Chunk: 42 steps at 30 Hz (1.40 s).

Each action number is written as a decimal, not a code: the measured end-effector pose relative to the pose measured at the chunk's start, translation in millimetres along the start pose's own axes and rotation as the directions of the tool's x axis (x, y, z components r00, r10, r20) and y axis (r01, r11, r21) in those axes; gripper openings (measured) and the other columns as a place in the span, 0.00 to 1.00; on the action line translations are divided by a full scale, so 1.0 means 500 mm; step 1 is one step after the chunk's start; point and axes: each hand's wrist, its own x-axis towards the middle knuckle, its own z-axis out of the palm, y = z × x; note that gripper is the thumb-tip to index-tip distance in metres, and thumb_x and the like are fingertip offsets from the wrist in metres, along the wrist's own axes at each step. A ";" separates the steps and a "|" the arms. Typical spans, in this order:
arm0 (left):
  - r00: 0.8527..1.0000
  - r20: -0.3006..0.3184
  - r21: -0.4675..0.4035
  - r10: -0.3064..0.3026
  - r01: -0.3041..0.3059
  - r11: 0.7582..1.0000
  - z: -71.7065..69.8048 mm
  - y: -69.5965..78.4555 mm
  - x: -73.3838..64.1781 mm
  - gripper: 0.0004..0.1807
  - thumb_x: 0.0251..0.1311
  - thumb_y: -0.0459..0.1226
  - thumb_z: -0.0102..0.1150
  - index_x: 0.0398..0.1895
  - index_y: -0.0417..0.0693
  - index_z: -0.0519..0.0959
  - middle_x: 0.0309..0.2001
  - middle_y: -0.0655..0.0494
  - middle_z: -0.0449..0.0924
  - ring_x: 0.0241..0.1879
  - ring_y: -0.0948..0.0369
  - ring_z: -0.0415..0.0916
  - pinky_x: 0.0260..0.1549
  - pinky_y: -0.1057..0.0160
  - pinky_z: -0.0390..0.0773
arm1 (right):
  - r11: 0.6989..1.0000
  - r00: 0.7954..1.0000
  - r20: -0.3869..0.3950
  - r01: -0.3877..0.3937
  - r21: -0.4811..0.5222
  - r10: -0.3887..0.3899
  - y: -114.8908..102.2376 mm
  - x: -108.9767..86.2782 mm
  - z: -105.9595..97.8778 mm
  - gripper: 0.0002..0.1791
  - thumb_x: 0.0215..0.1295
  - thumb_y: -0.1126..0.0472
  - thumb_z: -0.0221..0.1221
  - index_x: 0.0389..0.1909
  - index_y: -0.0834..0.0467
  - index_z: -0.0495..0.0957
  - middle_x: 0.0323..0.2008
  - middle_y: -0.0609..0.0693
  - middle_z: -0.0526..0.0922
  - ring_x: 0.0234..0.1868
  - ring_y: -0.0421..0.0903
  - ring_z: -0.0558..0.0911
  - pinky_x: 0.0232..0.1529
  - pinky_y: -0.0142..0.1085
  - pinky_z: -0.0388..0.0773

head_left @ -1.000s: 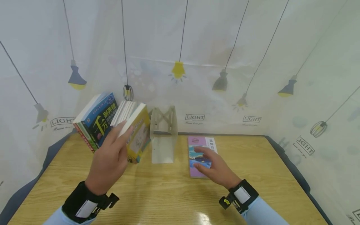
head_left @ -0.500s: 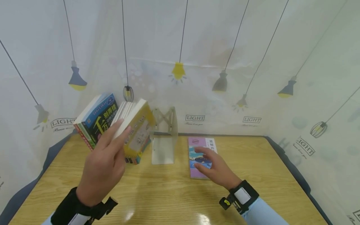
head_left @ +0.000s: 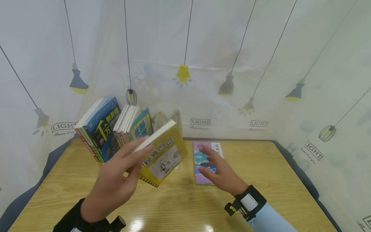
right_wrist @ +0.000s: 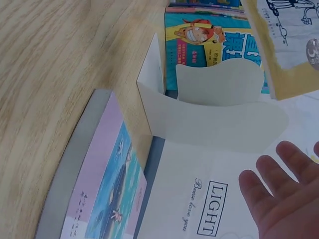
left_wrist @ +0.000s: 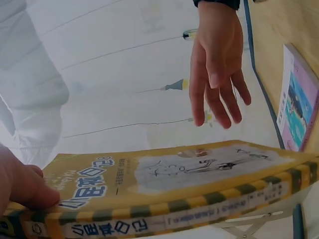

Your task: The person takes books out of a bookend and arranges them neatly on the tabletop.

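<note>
A yellow comic-style book (head_left: 166, 158), tilted and raised off the table, is pinched by my left hand (head_left: 116, 183). In the left wrist view, the thumb (left_wrist: 35, 186) presses on its yellow cover beside the striped spine (left_wrist: 199, 216). My right hand (head_left: 223, 170) hovers with spread fingers, holding nothing, over a lilac-and-blue book (head_left: 201, 159) lying flat on the table. Behind the yellow book stands a row of white-paged books (head_left: 126, 120), ending in a blue-and-yellow book (head_left: 142, 125). A pale bookend (right_wrist: 209, 122) is partly hidden by the raised book in the head view.
Larger books, among them a dark blue one (head_left: 105, 129), lean at the row's left end. The wooden table (head_left: 261, 161) meets a white curtain (head_left: 162, 38) printed with lamps along its back edge. Dark edging (head_left: 295, 167) runs down the right side.
My left hand has drawn the yellow book out of the row, moving it right and nearer. That uncovers the blue-and-yellow book behind it. The right hand stays almost in place.
</note>
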 end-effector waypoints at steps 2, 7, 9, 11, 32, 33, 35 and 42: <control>1.000 0.025 -0.024 -0.013 0.013 1.000 0.005 -0.001 0.000 0.36 0.54 0.14 0.61 0.66 0.48 0.77 0.69 0.48 0.70 0.53 0.54 0.81 0.29 0.77 0.76 | 1.000 1.000 0.030 0.002 -0.005 -0.002 -0.007 0.002 0.002 0.40 0.74 0.56 0.57 0.80 0.50 0.48 0.78 0.51 0.56 0.76 0.54 0.62 0.69 0.54 0.67; 0.995 0.104 -0.100 -0.007 0.018 0.995 0.017 -0.009 -0.007 0.34 0.57 0.17 0.61 0.66 0.48 0.76 0.70 0.49 0.70 0.60 0.51 0.77 0.34 0.73 0.80 | 1.000 0.997 0.072 0.011 -0.015 -0.009 -0.024 0.008 0.008 0.40 0.76 0.55 0.55 0.81 0.46 0.44 0.78 0.49 0.56 0.77 0.51 0.60 0.70 0.53 0.67; 0.991 0.132 -0.139 0.026 -0.008 0.990 0.023 -0.013 -0.011 0.35 0.56 0.17 0.62 0.67 0.48 0.76 0.70 0.48 0.70 0.60 0.50 0.77 0.34 0.73 0.79 | 1.000 0.994 0.107 0.022 0.012 -0.023 -0.032 0.009 0.010 0.40 0.77 0.55 0.54 0.81 0.44 0.44 0.75 0.47 0.62 0.75 0.50 0.64 0.68 0.53 0.69; 0.986 0.150 -0.175 0.076 -0.049 0.983 0.028 -0.016 -0.014 0.36 0.55 0.16 0.62 0.68 0.48 0.75 0.70 0.45 0.69 0.59 0.48 0.78 0.30 0.74 0.77 | 0.998 0.988 0.152 0.031 0.060 -0.040 -0.043 0.009 0.012 0.37 0.77 0.55 0.53 0.80 0.43 0.47 0.69 0.45 0.69 0.69 0.48 0.72 0.65 0.50 0.74; 0.969 0.213 -0.256 0.123 -0.066 0.964 0.046 -0.029 -0.029 0.39 0.53 0.14 0.60 0.69 0.49 0.74 0.71 0.47 0.68 0.53 0.54 0.81 0.29 0.77 0.74 | 0.990 0.985 0.164 0.028 0.136 -0.051 -0.054 -0.008 0.021 0.19 0.73 0.62 0.57 0.62 0.47 0.71 0.53 0.46 0.82 0.51 0.44 0.84 0.47 0.35 0.84; 0.969 0.215 -0.256 0.121 -0.064 0.964 0.046 -0.029 -0.029 0.39 0.54 0.14 0.60 0.69 0.49 0.74 0.71 0.47 0.68 0.54 0.53 0.81 0.29 0.77 0.75 | 0.990 0.986 0.159 0.035 0.135 -0.056 -0.054 -0.008 0.021 0.19 0.73 0.62 0.57 0.62 0.48 0.72 0.53 0.47 0.83 0.51 0.44 0.84 0.46 0.35 0.85; 0.969 0.214 -0.254 0.123 -0.067 0.965 0.047 -0.029 -0.029 0.39 0.54 0.14 0.60 0.69 0.49 0.74 0.71 0.47 0.68 0.55 0.52 0.81 0.31 0.77 0.76 | 0.990 0.986 0.152 0.041 0.137 -0.062 -0.054 -0.009 0.020 0.18 0.73 0.62 0.57 0.61 0.49 0.72 0.52 0.49 0.83 0.50 0.44 0.85 0.44 0.34 0.85; 0.971 0.201 -0.246 0.129 -0.077 0.966 0.049 -0.030 -0.027 0.38 0.54 0.15 0.61 0.69 0.49 0.73 0.71 0.46 0.67 0.54 0.53 0.81 0.30 0.77 0.75 | 0.991 0.990 0.120 0.055 0.123 -0.070 -0.048 -0.013 0.015 0.15 0.72 0.62 0.58 0.57 0.53 0.75 0.48 0.51 0.85 0.46 0.44 0.86 0.39 0.34 0.86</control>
